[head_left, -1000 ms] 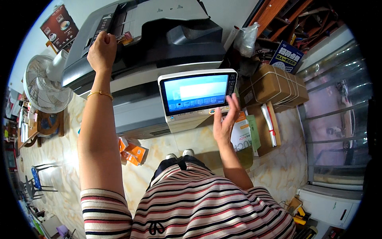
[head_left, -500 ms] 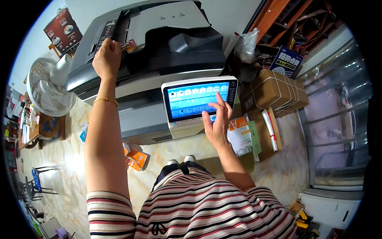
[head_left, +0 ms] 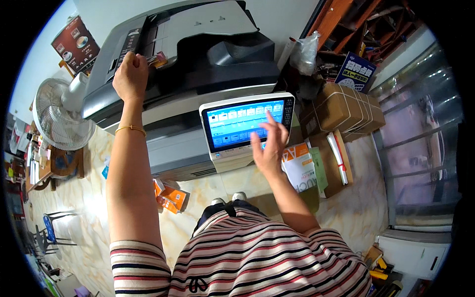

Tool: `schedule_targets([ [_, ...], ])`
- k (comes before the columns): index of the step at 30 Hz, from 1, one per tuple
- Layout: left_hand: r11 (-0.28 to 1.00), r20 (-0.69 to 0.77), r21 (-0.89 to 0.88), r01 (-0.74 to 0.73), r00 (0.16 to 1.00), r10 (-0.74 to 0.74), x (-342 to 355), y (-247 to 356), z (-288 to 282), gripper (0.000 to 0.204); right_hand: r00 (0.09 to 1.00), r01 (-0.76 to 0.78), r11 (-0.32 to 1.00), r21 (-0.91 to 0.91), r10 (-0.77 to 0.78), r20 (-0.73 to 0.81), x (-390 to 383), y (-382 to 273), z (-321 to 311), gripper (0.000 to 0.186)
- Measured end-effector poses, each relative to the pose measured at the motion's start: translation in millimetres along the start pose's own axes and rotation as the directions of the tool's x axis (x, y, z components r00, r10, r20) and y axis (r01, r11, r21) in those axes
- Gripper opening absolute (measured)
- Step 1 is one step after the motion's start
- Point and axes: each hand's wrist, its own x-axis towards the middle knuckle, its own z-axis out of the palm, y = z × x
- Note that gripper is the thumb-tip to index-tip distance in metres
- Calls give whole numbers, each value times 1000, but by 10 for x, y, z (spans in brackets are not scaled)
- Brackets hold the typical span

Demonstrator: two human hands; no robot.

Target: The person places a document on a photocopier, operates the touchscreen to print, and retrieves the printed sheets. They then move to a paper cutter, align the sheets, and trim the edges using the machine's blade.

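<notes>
- Left hand (head_left: 130, 78): back uppermost, fingers curled in, at the near left part of the copier (head_left: 213, 76). Cannot tell whether it grips anything. Thin gold-coloured bracelet (head_left: 130, 129) on the wrist.
- Small orange-red thing (head_left: 159, 60) on the copier top, just beside that hand; kind unclear.
- Right hand (head_left: 271, 143): open, fingers spread and slightly bent, in front of the lower right corner of the touch screen (head_left: 230, 127). Index finger points up over the right half; cannot tell if it touches the glass.
- Touch screen stands at the copier's front edge, right of its middle, tilted. White plastic frame, rounded corners, glossy panel lit blue. Rows of square icons, captions too small to read; pale marks down the right border.
- Copier: dark and light grey plastic, smooth, with a scooped hollow near the top's right edge. Strip of pale marks near the left hand, unreadable.
- Blue sign (head_left: 355, 72), beyond the far edge of the carton (head_left: 346, 113): bold white lettering, a yellowish line beneath.
- Carton: brown cardboard, bound in white cord.
- Paper pack (head_left: 300, 168), right of the screen: white wrapper, orange band, large grey letters.
- White roll (head_left: 338, 154), red band round it, near the carton's front edge.
- Brown poster (head_left: 75, 45): cup pictures, pale characters.
- Fan (head_left: 60, 113): round wire cage, by the copier's left side.
</notes>
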Motion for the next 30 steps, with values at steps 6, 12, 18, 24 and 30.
schedule_targets([
  [6, 999, -58, 4, -51, 997, 51, -3, 23, -10, 31, 999, 35, 996, 84, -35, -2, -67, -97, 29, 31],
  [12, 998, -66, -15, -56, 996, 55, -5, 21, -4, 30, 900, 319, 929, 190, -360, 247, -31, -181, 74, 28],
  [18, 997, -47, -47, -64, 997, 62, -7, 12, -15, 31, 998, 58, 993, 99, -61, 28, -14, -203, 55, 19],
  [24, 999, 8, -27, -21, 1000, 21, -8, 22, -39, 32, 999, 8, 997, 72, -5, -44, 11, -216, 41, 13],
  [30, 999, 0, -34, -34, 999, 34, -8, 20, -38, 30, 971, 161, 979, 123, -180, 157, 14, -221, 28, 19],
])
